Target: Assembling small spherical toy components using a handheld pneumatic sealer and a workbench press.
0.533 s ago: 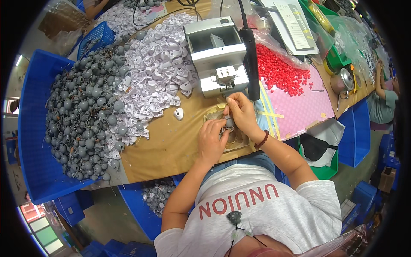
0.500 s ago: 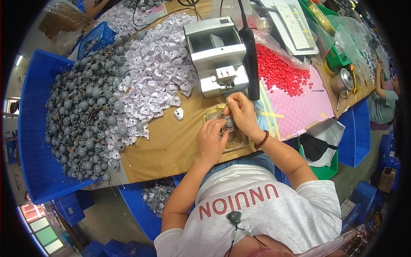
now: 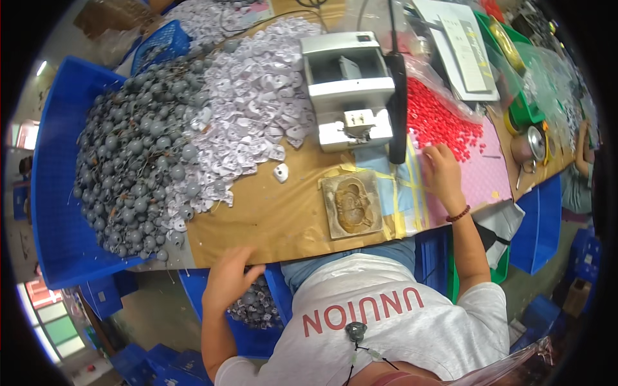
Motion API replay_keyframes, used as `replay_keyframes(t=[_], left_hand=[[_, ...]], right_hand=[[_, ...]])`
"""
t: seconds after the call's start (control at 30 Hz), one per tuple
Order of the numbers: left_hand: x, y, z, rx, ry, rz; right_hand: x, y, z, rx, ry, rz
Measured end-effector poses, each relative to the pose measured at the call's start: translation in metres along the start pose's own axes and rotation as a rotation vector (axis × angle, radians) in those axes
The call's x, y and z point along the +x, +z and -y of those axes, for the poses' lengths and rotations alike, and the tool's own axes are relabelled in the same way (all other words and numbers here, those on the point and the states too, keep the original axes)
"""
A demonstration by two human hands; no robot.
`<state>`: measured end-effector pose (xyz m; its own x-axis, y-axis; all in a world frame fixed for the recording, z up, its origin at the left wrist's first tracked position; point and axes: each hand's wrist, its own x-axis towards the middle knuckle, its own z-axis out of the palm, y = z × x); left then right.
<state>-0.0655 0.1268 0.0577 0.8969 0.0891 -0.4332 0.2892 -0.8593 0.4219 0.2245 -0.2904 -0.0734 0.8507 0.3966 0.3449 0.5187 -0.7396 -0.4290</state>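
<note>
My left hand [image 3: 230,276] is over the table's front edge, its thumb and fingers apart and nothing visible in it. Just beside it, lower down, a blue bin [image 3: 273,286] holds grey ball-shaped parts with white pieces [image 3: 256,305]. My right hand [image 3: 444,177] hovers at the left side of the pink mat [image 3: 496,174], next to the pile of small red parts [image 3: 441,119]. Its fingers are bent but apart, and I see nothing between them. Between the hands lies a square block [image 3: 353,204] with a carved, rounded hollow, taped onto the brown table covering.
A silver-grey press-like machine [image 3: 351,90] stands behind the block, with a black upright bar [image 3: 397,109] beside it. Left are heaped white plastic pieces [image 3: 257,96] and grey ball parts [image 3: 135,154] by a big blue tub [image 3: 58,186]. A metal can [image 3: 528,147] stands right.
Both hands have parted from the block. The left went left to the table edge, the right moved right toward the red parts. The grey ball part they held is out of them.
</note>
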Motion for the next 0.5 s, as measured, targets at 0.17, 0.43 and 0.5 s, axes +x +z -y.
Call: replay_keyframes(t=[0.17, 0.43, 0.5], left_hand=[[0.106, 0.032, -0.010, 0.037, 0.093, -0.562], [0.157, 0.090, -0.018, 0.051, 0.234, -0.806], [0.146, 0.098, -0.019, -0.006, 0.306, -0.764]], right_hand=[[0.005, 0.017, -0.007, -0.075, -0.070, 0.009], [0.001, 0.020, -0.021, 0.032, 0.002, 0.056], [-0.004, 0.019, -0.024, 0.175, 0.116, 0.065]])
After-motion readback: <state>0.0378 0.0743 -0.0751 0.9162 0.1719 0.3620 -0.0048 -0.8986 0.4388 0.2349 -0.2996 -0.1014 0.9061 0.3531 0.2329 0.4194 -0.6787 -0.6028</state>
